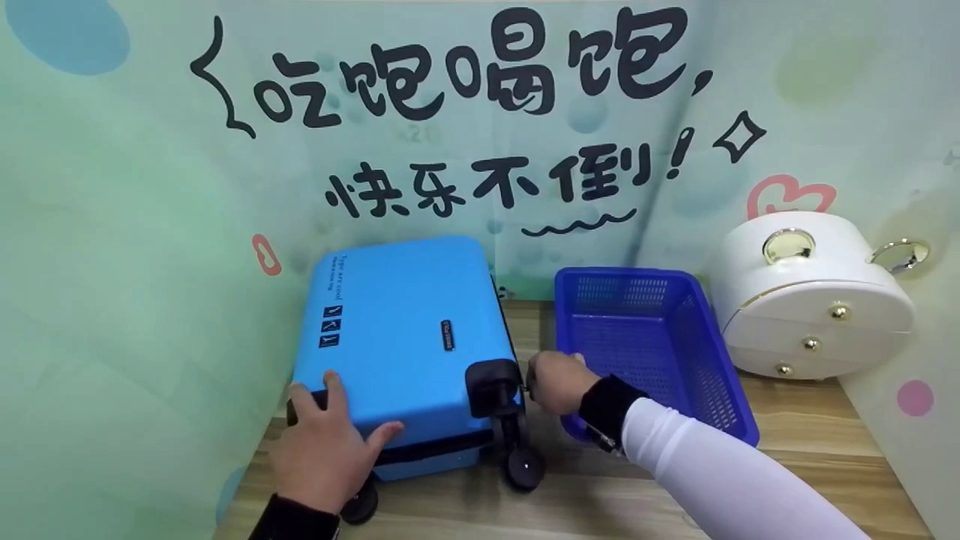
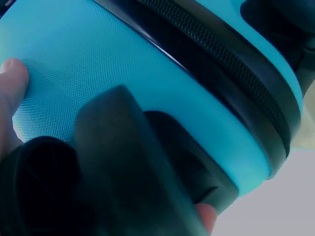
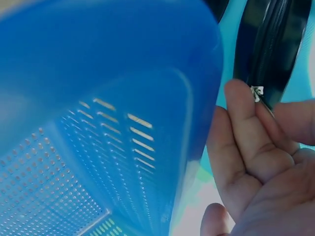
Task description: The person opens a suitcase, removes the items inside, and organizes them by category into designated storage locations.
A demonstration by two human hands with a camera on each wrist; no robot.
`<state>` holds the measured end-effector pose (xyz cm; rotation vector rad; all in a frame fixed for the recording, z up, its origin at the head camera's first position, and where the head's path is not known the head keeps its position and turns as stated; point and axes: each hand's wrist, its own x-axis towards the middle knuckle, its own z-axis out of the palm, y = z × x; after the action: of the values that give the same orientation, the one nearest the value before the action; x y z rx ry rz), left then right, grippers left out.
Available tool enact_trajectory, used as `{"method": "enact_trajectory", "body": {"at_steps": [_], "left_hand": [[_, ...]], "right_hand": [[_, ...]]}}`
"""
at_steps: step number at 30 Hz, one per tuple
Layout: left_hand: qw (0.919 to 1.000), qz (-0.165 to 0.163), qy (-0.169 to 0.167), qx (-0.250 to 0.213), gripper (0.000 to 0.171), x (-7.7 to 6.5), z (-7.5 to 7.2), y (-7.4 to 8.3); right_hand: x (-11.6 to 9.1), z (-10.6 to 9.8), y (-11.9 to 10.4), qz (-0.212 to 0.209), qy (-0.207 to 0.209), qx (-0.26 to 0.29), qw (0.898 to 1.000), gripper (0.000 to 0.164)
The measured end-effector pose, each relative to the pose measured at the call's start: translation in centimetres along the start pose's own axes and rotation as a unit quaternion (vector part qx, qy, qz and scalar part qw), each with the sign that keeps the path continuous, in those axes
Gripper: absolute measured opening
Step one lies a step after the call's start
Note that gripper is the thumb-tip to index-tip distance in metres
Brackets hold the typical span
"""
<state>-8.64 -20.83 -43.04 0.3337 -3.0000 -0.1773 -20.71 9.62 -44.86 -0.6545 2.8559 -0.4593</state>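
A bright blue suitcase (image 1: 405, 322) lies on its side, its wheels toward me. My left hand (image 1: 322, 442) rests on its near left corner, fingers spread over the black wheel housing and the thumb (image 2: 14, 81) against the blue shell. At the suitcase's right side, my right hand (image 1: 559, 382) pinches a small metal zipper pull (image 3: 257, 93) between thumb and fingers. The black zipper band (image 3: 268, 49) runs away from that pull along the suitcase's side. Part of the pull is hidden by the fingers.
Close by my right hand, a blue plastic basket (image 1: 566, 300) with perforated walls stands on the wood-look surface (image 1: 817, 427). A round white case (image 1: 817, 292) with gold knobs is at the right. A printed backdrop (image 1: 187, 187) encloses the back and sides.
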Motion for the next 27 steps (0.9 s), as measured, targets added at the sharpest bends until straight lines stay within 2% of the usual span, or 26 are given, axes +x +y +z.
{"method": "enact_trajectory", "body": {"at_steps": [3, 7, 11, 14, 16, 20, 23, 27], "left_hand": [[0.9999, 0.006, 0.009, 0.003, 0.122, -0.4, -0.1, 0.5], [0.9997, 0.02, 0.01, -0.002, 0.115, -0.8, -0.6, 1.0], [0.9991, 0.03, -0.024, -0.016, 0.117, -0.2, -2.2, 0.9], [0.9969, 0.035, -0.066, -0.025, 0.123, 1.1, -3.9, 0.1], [0.9953, 0.046, -0.083, -0.021, 0.127, 2.0, -4.6, -0.7], [0.9893, 0.064, -0.125, -0.039, 0.135, 2.9, -4.3, -1.8], [0.9859, 0.058, -0.146, -0.058, 0.137, 3.1, -3.8, -2.0], [0.9886, 0.054, -0.131, -0.051, 0.138, 2.9, -3.3, -1.9]], "right_hand": [[-0.1, -0.1, 0.2, 0.005, -0.009, -0.012, 1.0, 0.008], [-0.1, -0.1, 0.5, 0.011, 0.0, -0.016, 1.0, 0.007], [0.0, 0.0, 0.7, 0.013, 0.008, -0.032, 0.999, 0.008], [0.0, 0.1, 0.8, 0.008, 0.006, -0.065, 0.998, 0.011], [0.0, 0.5, 0.8, -0.008, 0.007, -0.089, 0.996, 0.012], [-0.4, 1.0, 0.7, -0.035, 0.016, -0.111, 0.993, 0.015], [-0.8, 1.0, 0.7, -0.052, 0.031, -0.123, 0.991, 0.018], [-1.3, 1.0, 0.8, -0.075, 0.049, -0.152, 0.984, 0.021]]}}
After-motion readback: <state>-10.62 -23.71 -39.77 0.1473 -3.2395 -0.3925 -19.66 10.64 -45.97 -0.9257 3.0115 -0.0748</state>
